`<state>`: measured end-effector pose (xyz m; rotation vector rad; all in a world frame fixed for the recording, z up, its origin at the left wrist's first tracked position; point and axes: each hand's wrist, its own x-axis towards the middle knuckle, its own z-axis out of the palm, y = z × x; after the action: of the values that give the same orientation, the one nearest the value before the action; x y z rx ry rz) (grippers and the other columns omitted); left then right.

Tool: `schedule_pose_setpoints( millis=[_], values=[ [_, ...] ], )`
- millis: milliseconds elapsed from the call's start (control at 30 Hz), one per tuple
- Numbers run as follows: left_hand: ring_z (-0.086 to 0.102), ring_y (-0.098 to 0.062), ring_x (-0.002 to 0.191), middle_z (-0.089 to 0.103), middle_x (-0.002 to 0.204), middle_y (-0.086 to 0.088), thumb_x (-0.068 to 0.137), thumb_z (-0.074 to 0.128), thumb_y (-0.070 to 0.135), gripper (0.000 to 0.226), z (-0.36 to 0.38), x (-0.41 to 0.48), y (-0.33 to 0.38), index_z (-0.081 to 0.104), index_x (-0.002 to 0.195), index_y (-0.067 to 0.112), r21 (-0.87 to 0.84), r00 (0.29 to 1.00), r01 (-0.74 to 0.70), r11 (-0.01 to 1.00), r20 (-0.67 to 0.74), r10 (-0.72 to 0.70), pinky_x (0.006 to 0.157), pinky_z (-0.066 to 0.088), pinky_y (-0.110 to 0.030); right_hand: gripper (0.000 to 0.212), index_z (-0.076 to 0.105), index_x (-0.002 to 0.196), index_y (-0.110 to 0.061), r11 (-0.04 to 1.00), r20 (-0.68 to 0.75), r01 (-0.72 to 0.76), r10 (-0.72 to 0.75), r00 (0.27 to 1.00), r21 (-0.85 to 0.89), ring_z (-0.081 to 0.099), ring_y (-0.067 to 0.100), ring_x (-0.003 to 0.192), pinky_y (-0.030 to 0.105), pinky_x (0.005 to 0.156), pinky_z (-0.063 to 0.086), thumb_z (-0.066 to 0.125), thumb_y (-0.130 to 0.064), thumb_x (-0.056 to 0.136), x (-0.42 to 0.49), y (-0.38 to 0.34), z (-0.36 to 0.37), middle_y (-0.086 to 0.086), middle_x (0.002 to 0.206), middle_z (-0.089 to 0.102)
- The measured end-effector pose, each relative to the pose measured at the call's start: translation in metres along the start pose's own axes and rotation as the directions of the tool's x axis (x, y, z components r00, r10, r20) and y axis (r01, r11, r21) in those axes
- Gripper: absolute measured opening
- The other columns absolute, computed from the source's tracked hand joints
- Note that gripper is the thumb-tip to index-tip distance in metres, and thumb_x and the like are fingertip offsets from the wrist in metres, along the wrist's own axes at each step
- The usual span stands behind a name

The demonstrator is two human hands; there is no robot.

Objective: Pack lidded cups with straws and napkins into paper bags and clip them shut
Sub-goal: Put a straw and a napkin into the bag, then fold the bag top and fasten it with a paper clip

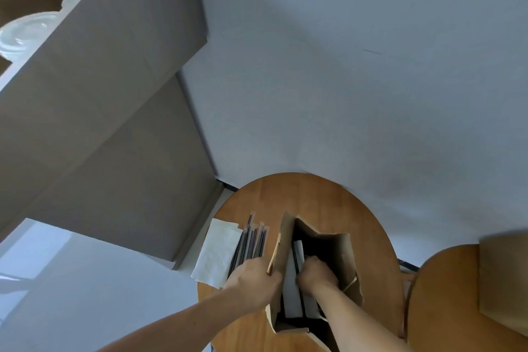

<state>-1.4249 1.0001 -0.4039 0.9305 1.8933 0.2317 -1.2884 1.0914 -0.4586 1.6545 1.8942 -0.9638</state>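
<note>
Left hand [254, 280] grips bag [343, 260].

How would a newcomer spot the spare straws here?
Find the round wooden table. Left of its open paper bag lies a white napkin stack; the straws rest along its right edge. Only they are thin dark sticks outside the bag.

Both bare forearms are reaching in from the near edge, the left arm from the near left and the right arm from the near right, converging toward the middle. The left hand [254, 280] is gripping the left rim of the paper bag [281, 240], with its fingers curling over the edge and its back facing up. The right hand [317, 274] is dipping into the bag's mouth, wrist bending downward and fingers curling under. They are seemingly closing on something, though the grip itself is hidden.
</note>
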Motion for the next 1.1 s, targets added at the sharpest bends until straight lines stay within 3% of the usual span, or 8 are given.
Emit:
schedule_pose_setpoints(
  millis=[133,333,467,667,767,833,967,1100],
  values=[
    [0.069,-0.014,0.07,0.063,0.072,0.005,0.091,0.044,0.042,0.02,0.001,0.003,-0.006,0.057,0.081,0.032,-0.038,1.0,-0.003,0.999,-0.006,0.003,0.066,0.062,-0.029,0.008,0.052,0.092,-0.025,0.999,-0.052,-0.023,0.021,0.998,-0.038,0.055,0.013,0.074,0.027,0.064,0.045,0.059,-0.022,0.094,0.001,0.0,0.002,-0.009,0.076,0.052],
    [0.07,-0.018,0.072,0.061,0.068,0.004,0.089,0.044,0.042,0.022,-0.002,0.005,-0.01,0.057,0.078,0.028,-0.022,0.999,-0.026,0.999,-0.021,0.026,0.071,0.062,-0.039,0.025,0.055,0.112,-0.017,0.999,-0.19,-0.012,0.006,0.982,-0.03,0.065,0.017,0.094,0.025,0.065,0.047,0.065,-0.025,0.091,-0.011,0.0,-0.004,-0.001,0.098,0.064],
    [0.069,-0.015,0.068,0.065,0.072,0.002,0.088,0.045,0.044,0.023,-0.003,0.005,-0.008,0.06,0.081,0.029,-0.045,0.999,-0.037,0.998,0.004,0.037,0.069,0.063,-0.036,0.037,0.052,0.126,-0.014,0.99,-0.244,0.095,-0.119,0.963,-0.105,0.055,0.024,0.113,0.03,0.086,0.049,0.063,-0.022,0.091,-0.023,-0.009,-0.017,0.006,0.123,0.057],
    [0.069,-0.017,0.091,0.071,0.099,0.003,0.083,0.048,0.044,0.021,-0.003,0.007,-0.003,0.056,0.102,0.039,-0.088,0.987,-0.127,0.988,0.085,0.134,0.083,0.058,-0.033,0.036,0.059,0.12,-0.021,0.913,-0.434,0.284,-0.391,0.812,-0.292,0.055,0.02,0.107,0.032,0.086,0.048,0.062,-0.04,0.089,-0.062,-0.008,-0.062,-0.002,0.116,0.062],
    [0.066,-0.014,0.099,0.067,0.113,0.007,0.081,0.051,0.052,0.036,-0.003,0.006,0.001,0.047,0.117,0.048,-0.108,0.971,-0.177,0.978,0.144,0.192,0.086,0.055,-0.031,0.041,0.057,0.127,-0.026,0.915,-0.587,0.372,-0.389,0.71,-0.158,0.052,0.014,0.114,0.026,0.091,0.047,0.06,-0.043,0.09,-0.073,0.011,-0.076,-0.007,0.124,0.058],
    [0.066,-0.015,0.099,0.068,0.11,0.008,0.079,0.057,0.054,0.043,0.001,0.004,0.001,0.049,0.12,0.046,-0.111,0.964,-0.183,0.977,0.177,0.2,0.091,0.055,-0.037,0.049,0.05,0.134,-0.025,0.94,-0.595,0.339,-0.254,0.763,0.033,0.051,0.014,0.121,0.023,0.092,0.046,0.061,-0.044,0.091,-0.073,0.026,-0.076,-0.006,0.133,0.052],
    [0.055,-0.007,0.112,0.057,0.123,0.018,0.067,0.07,0.064,0.078,0.013,-0.005,0.001,0.039,0.135,0.044,-0.07,0.946,-0.17,0.983,0.267,0.183,0.097,0.046,-0.031,0.064,0.039,0.145,-0.02,0.869,-0.293,0.148,-0.004,0.956,0.472,0.05,0.019,0.127,0.03,0.095,0.044,0.05,-0.058,0.094,-0.068,0.05,-0.067,-0.001,0.143,0.047],
    [0.052,-0.007,0.114,0.05,0.128,0.019,0.056,0.072,0.075,0.097,0.033,-0.018,0.017,0.031,0.139,0.046,0.008,0.955,-0.2,0.98,0.226,0.193,0.092,0.045,-0.025,0.049,0.058,0.118,-0.022,0.723,-0.055,0.073,-0.049,0.997,0.686,0.058,0.015,0.104,0.034,0.084,0.049,0.039,-0.062,0.096,-0.069,0.046,-0.053,-0.004,0.115,0.061]
  ],
)
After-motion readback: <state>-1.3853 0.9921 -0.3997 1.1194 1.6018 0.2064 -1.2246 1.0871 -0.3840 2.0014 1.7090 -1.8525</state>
